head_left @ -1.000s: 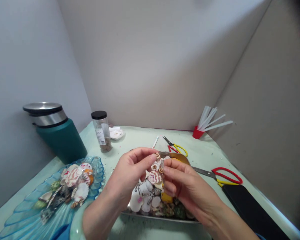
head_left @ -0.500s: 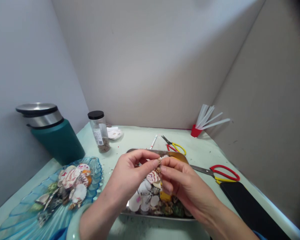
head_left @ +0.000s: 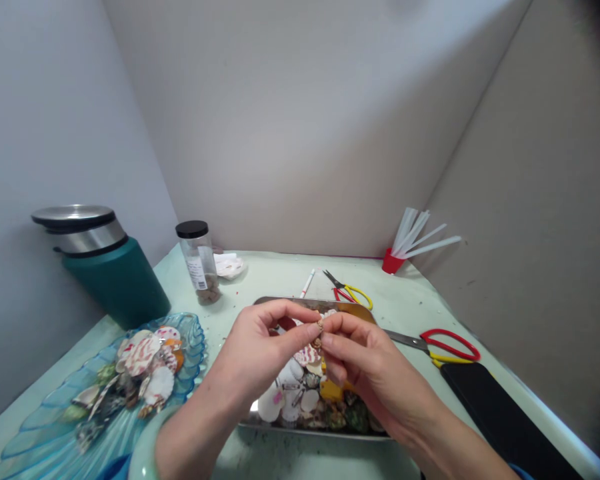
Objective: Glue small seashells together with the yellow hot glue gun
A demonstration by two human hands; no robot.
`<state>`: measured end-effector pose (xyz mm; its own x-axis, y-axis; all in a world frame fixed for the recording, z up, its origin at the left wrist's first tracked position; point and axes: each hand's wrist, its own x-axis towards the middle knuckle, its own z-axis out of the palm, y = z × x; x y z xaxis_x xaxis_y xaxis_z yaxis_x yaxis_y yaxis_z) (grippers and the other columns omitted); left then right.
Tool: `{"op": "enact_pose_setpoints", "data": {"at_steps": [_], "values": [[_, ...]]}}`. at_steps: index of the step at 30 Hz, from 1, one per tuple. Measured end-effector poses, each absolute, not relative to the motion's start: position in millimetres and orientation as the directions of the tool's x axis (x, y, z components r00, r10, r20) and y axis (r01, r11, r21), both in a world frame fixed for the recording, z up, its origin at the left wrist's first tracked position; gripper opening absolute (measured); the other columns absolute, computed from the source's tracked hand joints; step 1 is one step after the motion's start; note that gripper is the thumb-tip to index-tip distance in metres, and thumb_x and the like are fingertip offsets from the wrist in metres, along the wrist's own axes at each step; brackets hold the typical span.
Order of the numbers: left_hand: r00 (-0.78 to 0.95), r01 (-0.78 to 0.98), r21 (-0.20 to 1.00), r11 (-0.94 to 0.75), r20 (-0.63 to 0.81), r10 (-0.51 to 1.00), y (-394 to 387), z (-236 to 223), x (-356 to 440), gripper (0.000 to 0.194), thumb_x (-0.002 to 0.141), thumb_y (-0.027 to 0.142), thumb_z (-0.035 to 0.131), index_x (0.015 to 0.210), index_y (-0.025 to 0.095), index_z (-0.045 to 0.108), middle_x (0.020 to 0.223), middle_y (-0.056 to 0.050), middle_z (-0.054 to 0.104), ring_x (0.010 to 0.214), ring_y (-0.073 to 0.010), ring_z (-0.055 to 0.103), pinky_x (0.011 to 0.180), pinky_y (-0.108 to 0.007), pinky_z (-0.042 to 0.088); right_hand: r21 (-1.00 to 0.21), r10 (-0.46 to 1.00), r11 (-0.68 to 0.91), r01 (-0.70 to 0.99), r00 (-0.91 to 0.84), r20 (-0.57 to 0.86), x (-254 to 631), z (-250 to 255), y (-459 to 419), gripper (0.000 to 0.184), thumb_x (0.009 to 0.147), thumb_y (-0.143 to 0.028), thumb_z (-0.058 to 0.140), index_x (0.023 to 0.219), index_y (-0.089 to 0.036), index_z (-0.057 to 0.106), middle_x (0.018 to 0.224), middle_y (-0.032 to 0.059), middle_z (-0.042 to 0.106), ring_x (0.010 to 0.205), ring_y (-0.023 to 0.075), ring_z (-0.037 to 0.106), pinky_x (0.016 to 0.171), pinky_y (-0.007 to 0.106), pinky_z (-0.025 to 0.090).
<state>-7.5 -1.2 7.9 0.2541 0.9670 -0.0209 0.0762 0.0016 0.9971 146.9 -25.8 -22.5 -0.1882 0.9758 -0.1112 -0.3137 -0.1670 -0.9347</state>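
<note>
Between my two hands, at the fingertips, is a small brownish shell, partly hidden by the fingers. My left hand pinches it from one side with thumb and forefinger. From the other side my right hand grips it with thumb and forefinger, the other fingers curled beneath. Both hands are above a metal tray that holds white, striped, yellow and dark green seashells. My wrists hide part of the tray.
A blue glass dish of shells lies left, near a teal bottle and a clear jar. Small scissors and a pen lie behind the tray. Larger scissors, a black phone-like slab and a red cup with white sticks are right.
My fingertips have shifted slightly around the small shell, which now shows a little differently between them. Everything else stays as it was.
</note>
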Motion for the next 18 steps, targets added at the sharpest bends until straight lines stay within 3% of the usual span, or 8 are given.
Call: {"op": "enact_pose_setpoints", "data": {"at_steps": [11,18], "values": [[0.258,0.061,0.998,0.031,-0.046,0.965,-2.2,9.7,-6.2,0.016,0.068,0.029,0.074,0.076,0.015,0.072,0.075,-0.006,0.068,0.071,-0.0187,0.059,0.067,-0.03,0.046,-0.938,0.977,-0.153,-0.312,-0.189,-0.096,146.4,-21.4,-25.5,0.013,0.076,-0.027,0.067,0.076,-0.017,0.059,0.048,-0.0071,0.047,0.048,0.007,0.035,0.053,0.024,0.026],[0.298,0.051,0.998,0.03,-0.044,0.953,-2.5,9.1,-10.0,0.018,0.072,0.03,0.072,0.084,0.017,0.072,0.074,-0.003,0.067,0.066,-0.0141,0.056,0.061,-0.024,0.042,-0.932,0.976,-0.156,-0.326,-0.194,-0.095,147.2,-22.3,-24.8,0.013,0.078,-0.028,0.067,0.079,-0.017,0.06,0.048,-0.0068,0.048,0.048,0.0074,0.035,0.053,0.023,0.026]]}}
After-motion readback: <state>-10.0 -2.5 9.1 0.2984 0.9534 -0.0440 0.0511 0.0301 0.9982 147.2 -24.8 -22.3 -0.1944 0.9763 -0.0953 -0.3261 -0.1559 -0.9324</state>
